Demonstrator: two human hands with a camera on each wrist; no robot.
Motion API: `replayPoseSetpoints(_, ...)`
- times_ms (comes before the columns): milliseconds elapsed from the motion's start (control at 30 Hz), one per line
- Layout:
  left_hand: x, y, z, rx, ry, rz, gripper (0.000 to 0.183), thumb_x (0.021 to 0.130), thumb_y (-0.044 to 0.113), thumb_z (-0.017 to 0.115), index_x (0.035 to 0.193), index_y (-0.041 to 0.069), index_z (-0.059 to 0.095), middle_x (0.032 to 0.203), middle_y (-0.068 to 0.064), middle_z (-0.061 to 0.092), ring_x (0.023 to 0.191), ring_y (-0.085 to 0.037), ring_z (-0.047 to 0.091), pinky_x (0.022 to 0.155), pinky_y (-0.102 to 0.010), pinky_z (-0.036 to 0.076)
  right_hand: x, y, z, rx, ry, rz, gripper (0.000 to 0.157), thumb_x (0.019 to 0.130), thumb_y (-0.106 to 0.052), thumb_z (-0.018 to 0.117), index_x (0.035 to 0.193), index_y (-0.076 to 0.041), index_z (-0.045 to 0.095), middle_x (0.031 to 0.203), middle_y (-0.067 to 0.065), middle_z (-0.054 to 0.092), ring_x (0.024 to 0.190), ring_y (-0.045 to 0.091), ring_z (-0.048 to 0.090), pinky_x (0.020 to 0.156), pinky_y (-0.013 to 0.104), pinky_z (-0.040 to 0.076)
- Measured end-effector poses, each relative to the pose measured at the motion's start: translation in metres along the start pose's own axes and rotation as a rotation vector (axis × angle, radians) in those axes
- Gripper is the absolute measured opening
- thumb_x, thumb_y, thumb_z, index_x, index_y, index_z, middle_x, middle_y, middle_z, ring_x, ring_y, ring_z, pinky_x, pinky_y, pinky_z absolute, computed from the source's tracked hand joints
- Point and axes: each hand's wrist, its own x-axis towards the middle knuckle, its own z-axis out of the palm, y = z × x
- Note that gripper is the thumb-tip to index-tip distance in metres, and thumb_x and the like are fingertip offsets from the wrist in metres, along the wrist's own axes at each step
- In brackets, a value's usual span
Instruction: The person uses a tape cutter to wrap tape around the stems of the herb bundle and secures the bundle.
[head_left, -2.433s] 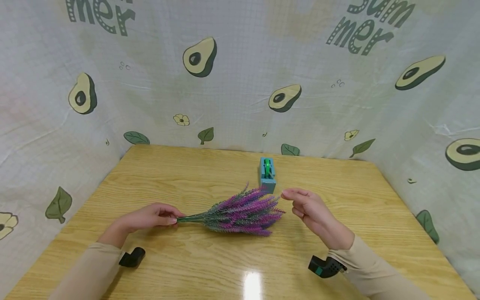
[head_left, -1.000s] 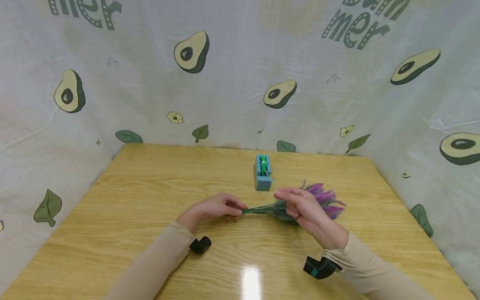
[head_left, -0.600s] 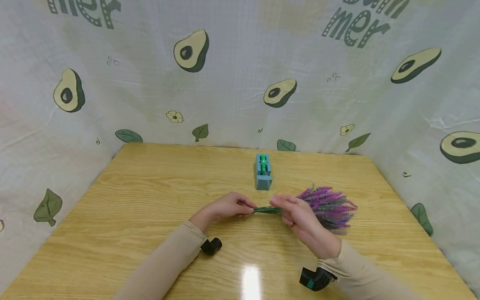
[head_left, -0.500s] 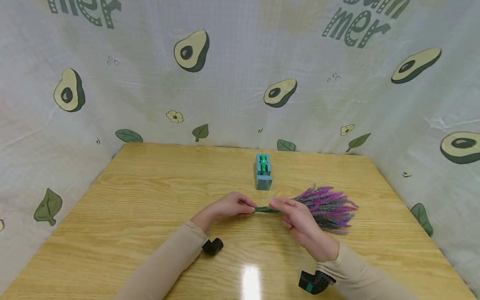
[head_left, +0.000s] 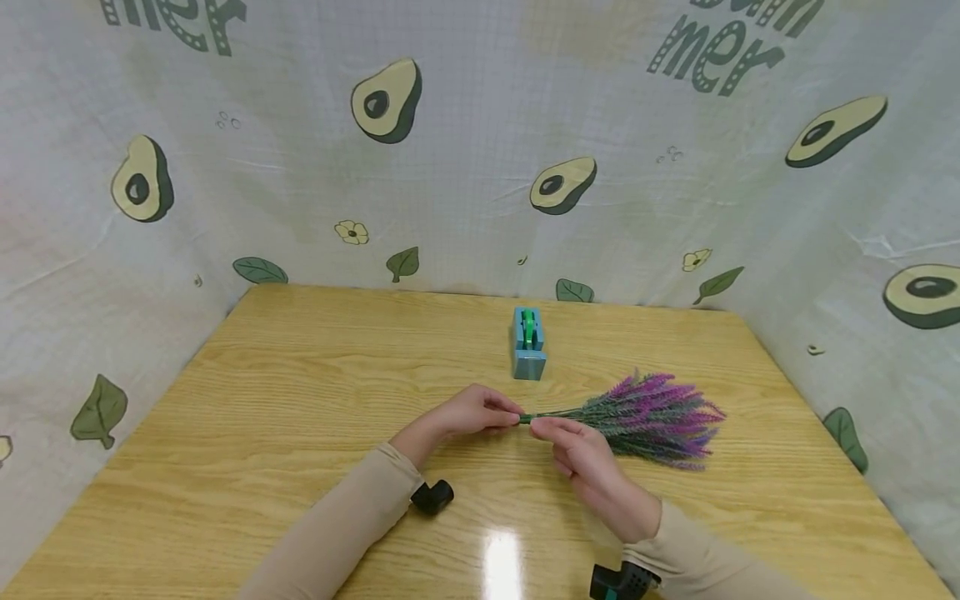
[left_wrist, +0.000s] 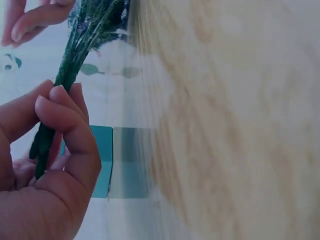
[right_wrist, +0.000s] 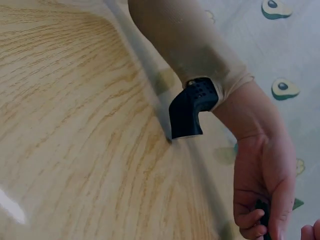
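A glossy, wood-grained worktop (head_left: 337, 350) is carrying a blue tape dispenser (head_left: 528, 365), which is standing in the far half, slightly right of centre, and is holding a green roll (head_left: 528, 327). Nearer the front, the surface is reflecting a bright white light.

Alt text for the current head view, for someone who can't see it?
A person's left hand pinches the stems of a purple flower bunch, the right hand close by. A blue tape dispenser stands farther back on the wooden table.
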Motion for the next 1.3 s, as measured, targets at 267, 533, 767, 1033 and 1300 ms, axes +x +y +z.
replayPoseSetpoints(267,0.002,0.001,0.004,-0.033,0.023,-0.011,0.021,0.09,0.011,0.063,0.106,-0.001,0.069,0.093,-0.007,0.068,0.077,-0.014,0.061,0.067,-0.025,0.051,0.001,0.014,0.001,0.022,0.0,-0.006,0.016,0.085,-0.018,0.07,0.094,-0.006,0.071,0.086,-0.001,0.068,0.041,0.003,0.023,0.046,0.017,0.026)
replayPoseSetpoints(533,0.003,0.003,0.005,-0.064,0.038,-0.017,0.021,0.09,0.009,0.063,0.106,-0.003,0.068,0.095,-0.007,0.068,0.087,-0.017,0.064,0.075,-0.028,0.052,0.002,0.019,0.003,0.009,0.08,0.03,0.009,0.088,-0.013,0.065,0.091,-0.008,0.071,0.087,0.001,0.068,0.042,0.004,0.022,0.045,0.019,0.023)
replayPoseSetpoints(767,0.006,0.003,0.007,-0.071,0.043,-0.025,0.02,0.09,0.009,0.062,0.106,-0.003,0.068,0.093,-0.007,0.068,0.083,-0.016,0.063,0.073,-0.027,0.052,0.003,0.024,0.0,-0.003,0.099,0.033,0.014,0.088,-0.012,0.064,0.096,-0.003,0.07,0.087,0.002,0.068,0.044,0.005,0.024,0.046,0.019,0.024)
replayPoseSetpoints(1033,0.008,0.004,0.009,-0.08,0.039,-0.016,0.022,0.09,0.007,0.062,0.107,-0.005,0.067,0.095,-0.01,0.068,0.083,-0.015,0.063,0.072,-0.026,0.053,0.001,0.022,-0.001,-0.009,0.108,0.035,0.013,0.089,-0.013,0.064,0.096,-0.005,0.07,0.087,0.001,0.067,0.043,0.005,0.023,0.048,0.02,0.024)
replayPoseSetpoints(1300,0.008,0.004,0.011,-0.085,0.049,-0.018,0.022,0.09,0.008,0.063,0.106,-0.005,0.067,0.095,-0.011,0.068,0.081,-0.017,0.064,0.072,-0.028,0.053,0.006,0.027,-0.003,-0.005,0.132,0.047,0.018,0.087,-0.009,0.064,0.099,0.002,0.069,0.085,0.003,0.068,0.042,0.005,0.024,0.046,0.019,0.024)
